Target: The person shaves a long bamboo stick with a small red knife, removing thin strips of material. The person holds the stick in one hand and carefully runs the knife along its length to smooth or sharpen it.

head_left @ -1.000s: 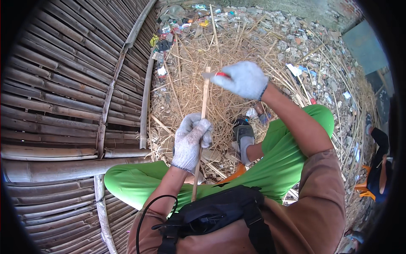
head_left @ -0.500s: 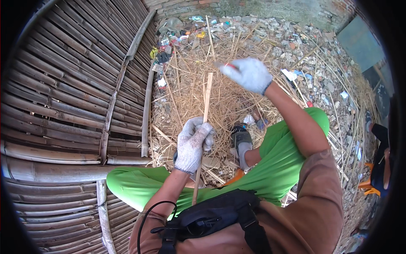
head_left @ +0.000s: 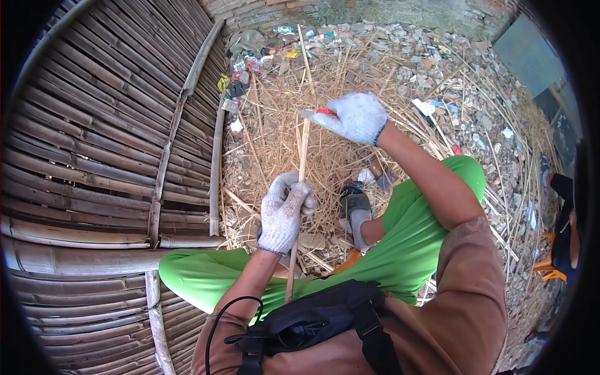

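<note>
My left hand (head_left: pixel 284 212), in a soiled white knit glove, is closed round a pale bamboo strip (head_left: pixel 304 149). The strip stands nearly lengthwise in view, its lower end reaching back toward my waist. My right hand (head_left: pixel 356 117), also gloved, grips a red-handled knife (head_left: pixel 326 112). The short grey blade lies at the strip's far end; whether it touches or cuts in, I cannot tell. Most of the knife's handle is hidden in the glove.
Straw-like bamboo shavings (head_left: pixel 275 137) cover the ground ahead, with rubble and litter (head_left: pixel 487 119) beyond. A bamboo slat wall (head_left: pixel 94 137) runs along the left. A brick wall (head_left: pixel 375 12) stands at the back. At the right edge another person (head_left: pixel 565 231) is beside an orange stool (head_left: pixel 547 262).
My right hand has come down and slightly left, bringing the knife from above and beside the strip to its far end. My left hand has stayed in nearly the same place.
</note>
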A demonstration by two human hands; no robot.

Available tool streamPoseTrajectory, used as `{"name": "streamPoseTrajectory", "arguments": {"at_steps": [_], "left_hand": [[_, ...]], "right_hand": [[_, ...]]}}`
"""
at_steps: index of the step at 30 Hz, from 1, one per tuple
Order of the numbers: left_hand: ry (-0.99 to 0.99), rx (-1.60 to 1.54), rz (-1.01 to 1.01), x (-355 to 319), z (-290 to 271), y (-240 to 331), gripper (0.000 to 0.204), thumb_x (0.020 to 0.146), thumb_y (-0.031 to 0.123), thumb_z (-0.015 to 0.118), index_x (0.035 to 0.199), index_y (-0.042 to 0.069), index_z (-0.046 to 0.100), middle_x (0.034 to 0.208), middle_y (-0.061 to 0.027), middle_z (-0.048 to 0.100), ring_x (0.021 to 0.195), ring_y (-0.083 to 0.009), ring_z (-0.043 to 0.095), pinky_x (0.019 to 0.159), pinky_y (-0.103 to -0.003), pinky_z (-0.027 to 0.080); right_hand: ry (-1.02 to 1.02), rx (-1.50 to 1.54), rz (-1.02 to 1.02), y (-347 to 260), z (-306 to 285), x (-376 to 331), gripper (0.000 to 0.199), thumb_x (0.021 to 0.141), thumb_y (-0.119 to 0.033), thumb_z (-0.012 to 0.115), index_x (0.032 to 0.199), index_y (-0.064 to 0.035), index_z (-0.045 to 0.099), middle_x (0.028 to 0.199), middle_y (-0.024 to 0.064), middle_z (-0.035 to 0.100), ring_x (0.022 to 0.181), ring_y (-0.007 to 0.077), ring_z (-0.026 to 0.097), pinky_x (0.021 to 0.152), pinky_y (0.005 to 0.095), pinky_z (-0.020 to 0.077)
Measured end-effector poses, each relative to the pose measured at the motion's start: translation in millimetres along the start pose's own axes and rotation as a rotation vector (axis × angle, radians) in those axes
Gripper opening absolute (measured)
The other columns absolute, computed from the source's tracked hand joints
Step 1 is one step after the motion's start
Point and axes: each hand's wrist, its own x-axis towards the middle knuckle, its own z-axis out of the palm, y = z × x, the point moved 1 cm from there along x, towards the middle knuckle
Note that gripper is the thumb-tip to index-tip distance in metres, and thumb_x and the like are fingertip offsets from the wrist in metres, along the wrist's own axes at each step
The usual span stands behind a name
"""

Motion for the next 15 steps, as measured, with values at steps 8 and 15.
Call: {"name": "streamPoseTrajectory", "arguments": {"at_steps": [8,15], "left_hand": [[0.017,0.090,0.008,0.1,-3.9,0.2,0.024,0.108,0.008,0.069,0.130,-0.002,0.063,0.100,-0.0089,0.073,0.074,-0.0110,0.065,0.064,-0.026,0.053],[-0.053,-0.027,-0.028,-11.0,7.1,1.5,0.022,0.109,0.009,0.067,0.128,0.000,0.061,0.098,-0.0097,0.072,0.073,-0.0120,0.063,0.063,-0.026,0.051]], "right_hand": [[-0.135,0.072,-0.064,-18.5,2.1,-10.6,0.084,0.103,-0.085,0.038,0.085,-0.0150,0.081,0.081,0.0198,0.076,0.081,0.0416,0.078,0.074,0.0539,0.0621],[0.074,0.091,0.268,63.8,-13.7,7.1,0.090,0.102,-0.089,0.031,0.100,-0.0152,0.083,0.090,0.0200,0.079,0.086,0.0371,0.079,0.078,0.0496,0.0630]]}}
